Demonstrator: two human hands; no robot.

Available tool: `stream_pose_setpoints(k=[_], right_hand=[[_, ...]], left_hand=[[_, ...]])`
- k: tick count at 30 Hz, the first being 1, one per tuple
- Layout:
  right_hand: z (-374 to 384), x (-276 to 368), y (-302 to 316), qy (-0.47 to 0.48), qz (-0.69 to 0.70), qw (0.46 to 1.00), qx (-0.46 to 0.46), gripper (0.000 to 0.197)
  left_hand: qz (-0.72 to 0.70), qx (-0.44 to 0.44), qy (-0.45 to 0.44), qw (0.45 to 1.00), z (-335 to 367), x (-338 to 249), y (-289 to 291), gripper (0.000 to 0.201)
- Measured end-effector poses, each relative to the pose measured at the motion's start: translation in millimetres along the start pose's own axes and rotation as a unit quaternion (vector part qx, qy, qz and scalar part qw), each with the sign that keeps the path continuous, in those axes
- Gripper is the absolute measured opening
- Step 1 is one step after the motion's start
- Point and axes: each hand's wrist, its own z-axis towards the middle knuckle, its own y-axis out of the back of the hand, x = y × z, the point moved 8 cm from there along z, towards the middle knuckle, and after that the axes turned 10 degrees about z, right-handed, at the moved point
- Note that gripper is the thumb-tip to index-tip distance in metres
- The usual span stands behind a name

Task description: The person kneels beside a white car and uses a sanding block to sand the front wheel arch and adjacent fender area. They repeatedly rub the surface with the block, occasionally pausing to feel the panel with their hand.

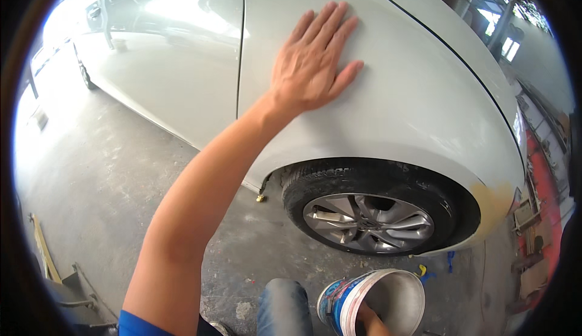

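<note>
The car (412, 99) is white with a tan-yellow patch (490, 205), the tyre (300, 189) black, the wheel (368, 224) silver, the bucket (407, 293) white, blue and red, the floor (115, 160) mottled grey.

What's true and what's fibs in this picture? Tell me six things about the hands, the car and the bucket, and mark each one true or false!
1. The left hand lies flat against the pale car. True.
2. The left hand is curled into a fist. False: its fingers are stretched out.
3. The right hand reaches into the bucket. True.
4. The bucket is all green outside. False: it has blue and white on it.
5. The tyre is black. True.
6. The left hand is touching the tyre. False: it is above it, on the car's body.
</note>
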Motion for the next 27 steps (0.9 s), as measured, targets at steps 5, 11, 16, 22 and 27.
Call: stream_pose_setpoints(k=[5,11,16,22,27], right_hand=[[-42,23,-143,-0.184,0.103,0.977,-0.001,0.05],[-59,66,-101,-0.259,0.037,0.956,-0.131,0.05],[-62,89,-92,-0.218,0.104,0.961,-0.138,0.045],[-89,132,-59,-0.123,0.348,0.91,-0.188,0.04],[-134,331,-115,0.011,0.431,0.894,-0.125,0.035]], left_hand=[[0.081,0.102,-0.025,0.991,-56,34,26,0.064],[0.024,0.051,-0.001,0.998,-40,15,15,0.063],[0.016,0.061,0.014,0.998,-51,17,18,0.061],[0.008,0.114,0.042,0.993,-95,11,6,0.065],[0.02,0.144,0.065,0.987,-117,13,10,0.065]])
